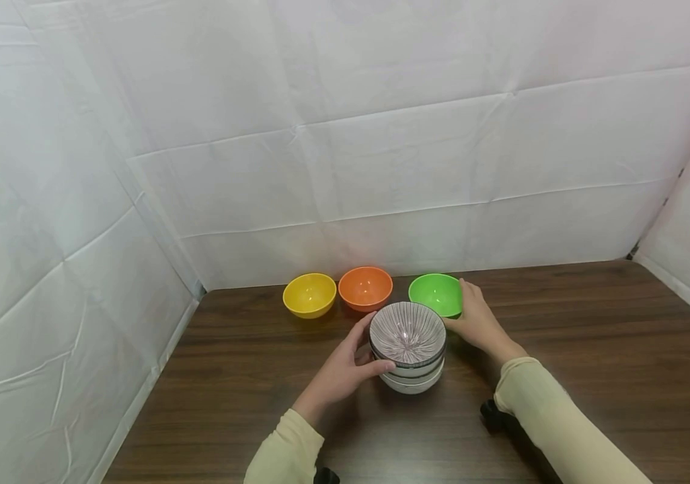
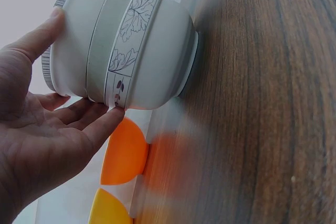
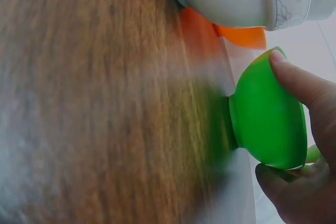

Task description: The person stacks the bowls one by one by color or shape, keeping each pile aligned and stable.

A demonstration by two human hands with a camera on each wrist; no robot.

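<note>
A stack of white ceramic bowls (image 1: pixel 407 334), the top one striped inside, stands on the wooden table. My left hand (image 1: pixel 343 366) holds this stack from its left, thumb at the top rim and fingertips along the side. One bowl in the stack carries a leaf-patterned band (image 2: pixel 132 35). Just behind and to the right is a green bowl (image 1: pixel 433 293). It is gripped by my right hand (image 1: pixel 481 324), the thumb on the near side of its rim and the fingers round the other side. In the right wrist view the green bowl (image 3: pixel 268 114) sits upright, its foot at the tabletop.
An orange bowl (image 1: pixel 366 289) and a yellow bowl (image 1: pixel 310 296) stand side by side at the table's back edge, left of the green one. White sheeting (image 1: pixel 381 161) hangs behind the table (image 1: pixel 236 390) and along both sides.
</note>
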